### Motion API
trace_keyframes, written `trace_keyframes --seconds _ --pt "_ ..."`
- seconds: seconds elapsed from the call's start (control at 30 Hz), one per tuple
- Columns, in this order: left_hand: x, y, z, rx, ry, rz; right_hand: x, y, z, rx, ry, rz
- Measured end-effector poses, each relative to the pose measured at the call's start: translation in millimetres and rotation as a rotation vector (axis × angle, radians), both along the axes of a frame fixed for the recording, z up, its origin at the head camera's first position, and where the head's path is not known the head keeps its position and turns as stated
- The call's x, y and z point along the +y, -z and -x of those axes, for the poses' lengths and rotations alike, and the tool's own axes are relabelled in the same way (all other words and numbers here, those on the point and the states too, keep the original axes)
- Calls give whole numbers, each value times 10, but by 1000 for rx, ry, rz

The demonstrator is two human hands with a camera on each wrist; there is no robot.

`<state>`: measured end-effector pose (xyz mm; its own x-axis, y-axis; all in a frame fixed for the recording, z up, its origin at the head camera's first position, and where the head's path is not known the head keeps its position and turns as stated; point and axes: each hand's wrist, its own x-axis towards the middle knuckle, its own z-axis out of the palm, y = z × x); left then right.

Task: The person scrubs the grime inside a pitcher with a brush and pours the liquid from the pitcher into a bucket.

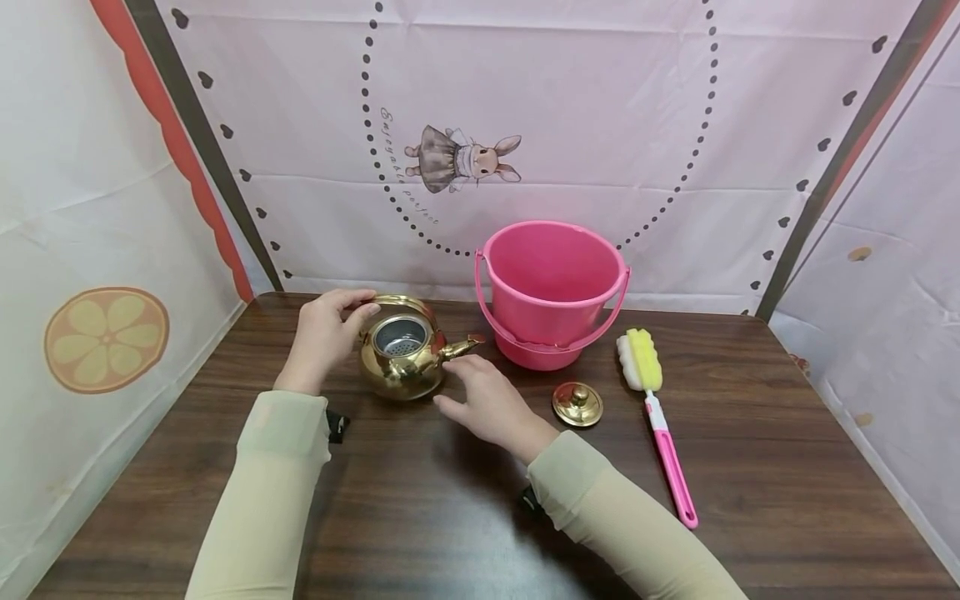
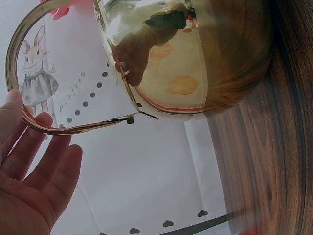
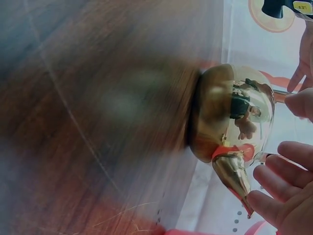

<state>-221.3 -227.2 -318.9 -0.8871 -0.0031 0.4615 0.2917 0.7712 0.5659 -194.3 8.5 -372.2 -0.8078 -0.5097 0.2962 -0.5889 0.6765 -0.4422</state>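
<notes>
Two pale green sleeves [image 1: 266, 492] come in closest, cut off by the bottom edge, over the dark brown wooden table [image 1: 420, 533]. The long pink-handled brush with a yellow and white sponge head [image 1: 672, 467] lies on the right. The right hand [image 1: 491, 406] has a loose grip, fingers spread beside the spout [image 3: 232, 176]; I can't tell if a fingertip touches it. The round, shiny gold metal kettle [image 1: 401, 379] sits on the table, its top uncovered. The left hand [image 1: 324, 333] pinches its thin gold handle [image 2: 12, 54] between thumb and fingers. The left wrist view cuts off part of the kettle. The round gold lid [image 1: 577, 405] lies knob up near the round pink plastic bucket [image 1: 532, 325], whose inside bottom is hidden. Behind hangs a pale pink cloth with a rabbit picture [image 1: 600, 108].
</notes>
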Motion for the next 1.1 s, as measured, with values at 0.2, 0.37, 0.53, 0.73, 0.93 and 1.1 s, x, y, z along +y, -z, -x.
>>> trace_keyframes --seconds 0.2,0.37,0.53,0.73,0.93,1.1 --pt "0 5 4 -1 2 5 -55 -35 21 19 -25 -13" --pt "-5 12 10 6 5 3 -107 -94 36 34 -48 -36" --pt "-3 11 4 15 5 1 -152 -149 48 31 -64 -66" --pt "0 15 -3 3 6 -3 -199 -182 66 31 -73 -101" --pt "-4 8 2 11 3 -6 -247 -232 82 43 -82 -128" --pt "-6 11 17 4 -3 -5 -280 -257 94 48 -84 -151"
